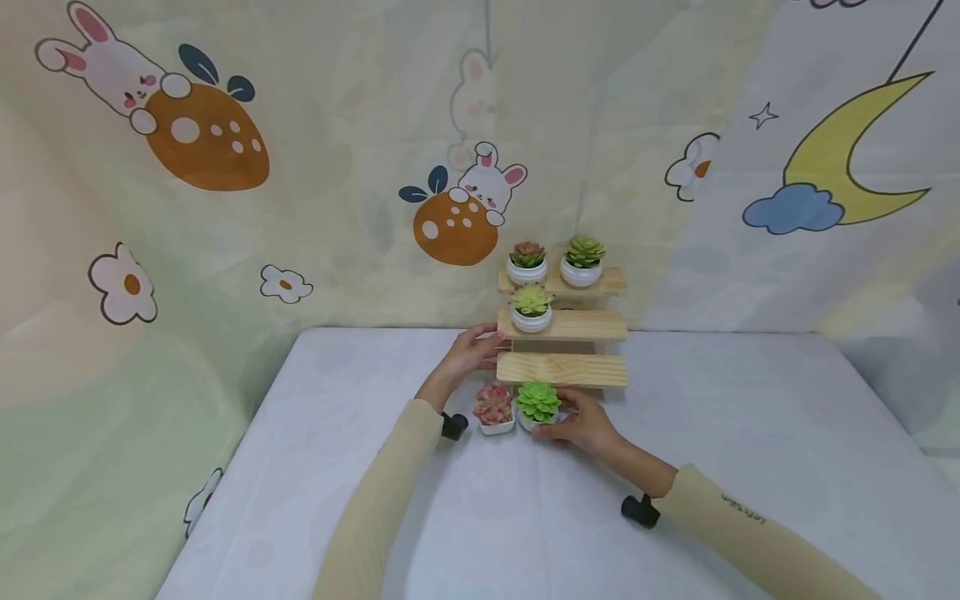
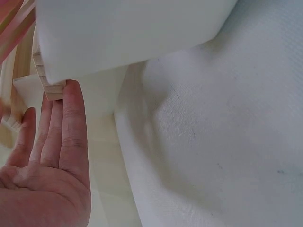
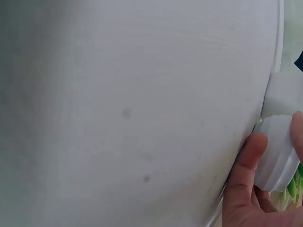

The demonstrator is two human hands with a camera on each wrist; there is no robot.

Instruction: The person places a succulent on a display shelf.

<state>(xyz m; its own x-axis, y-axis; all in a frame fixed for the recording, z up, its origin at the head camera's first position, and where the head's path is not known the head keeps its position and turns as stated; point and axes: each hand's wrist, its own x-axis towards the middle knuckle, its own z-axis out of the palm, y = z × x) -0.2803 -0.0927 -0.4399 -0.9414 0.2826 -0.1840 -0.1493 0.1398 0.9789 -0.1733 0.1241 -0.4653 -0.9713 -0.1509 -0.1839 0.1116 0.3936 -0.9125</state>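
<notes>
My right hand [image 1: 588, 427] grips a bright green potted succulent [image 1: 538, 402] by its round white pot [image 3: 277, 153], thumb and fingers on either side. In front of the wooden tiered shelf [image 1: 562, 368], this pot is beside a pink succulent [image 1: 492, 405] in a squarish white pot. My left hand [image 1: 467, 357] is at the shelf's left side. Its fingers [image 2: 73, 125] extend fairly straight, with tips touching a wooden end in the left wrist view. A large white surface, close to that camera, covers part of the shelf there.
On the top tier stand a reddish succulent [image 1: 527, 262] and a green succulent [image 1: 582, 260]. A yellow-green succulent [image 1: 532, 307] occupies the left of the middle tier. The white-covered table [image 1: 720, 433] ends at a printed cloth backdrop [image 1: 337, 167] behind the shelf.
</notes>
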